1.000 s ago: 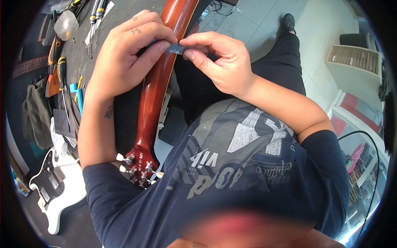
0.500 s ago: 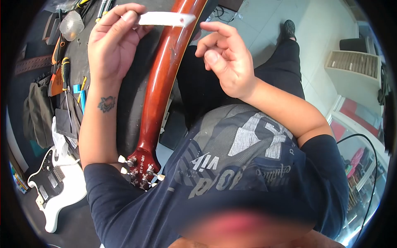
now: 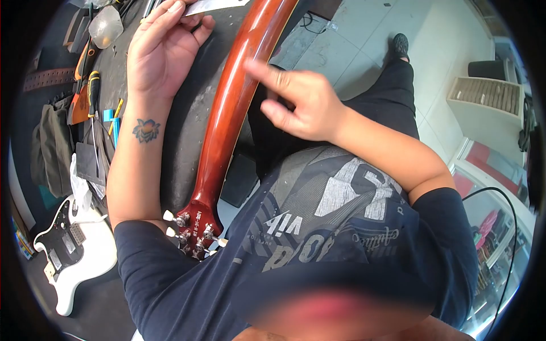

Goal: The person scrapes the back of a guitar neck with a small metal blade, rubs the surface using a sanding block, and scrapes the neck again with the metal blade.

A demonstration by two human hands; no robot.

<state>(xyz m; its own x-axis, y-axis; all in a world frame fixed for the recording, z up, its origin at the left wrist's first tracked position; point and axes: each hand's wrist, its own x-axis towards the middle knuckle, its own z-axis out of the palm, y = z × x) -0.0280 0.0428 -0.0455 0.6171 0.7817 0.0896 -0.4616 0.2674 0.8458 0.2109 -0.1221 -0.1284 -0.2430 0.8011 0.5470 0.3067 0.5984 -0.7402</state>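
Note:
My left hand (image 3: 165,54), palm up with fingers pinched, holds a thin white strip (image 3: 213,5) that the top edge cuts off. Beneath my right hand (image 3: 301,102) is the back of a glossy red-brown guitar neck (image 3: 223,113). My right index finger is stretched out, its tip at the neck's right side; whether it touches I cannot tell. The thumb is apart, the other fingers are curled, and I see nothing in that hand. At the neck's lower end is the headstock (image 3: 196,221), with metal tuners and pale buttons.
On the dark bench (image 3: 185,113) at left lie a yellow-black screwdriver (image 3: 94,94), a dark cloth pouch (image 3: 56,150) and a clear lump-like object (image 3: 106,27). Below them rests a white guitar body (image 3: 94,250) with a black pickguard. A pale box (image 3: 483,96) and a glass case stand at right.
My left hand has carried the white strip up and left, off the neck. My right hand has moved down and left, its index finger now extended to the neck.

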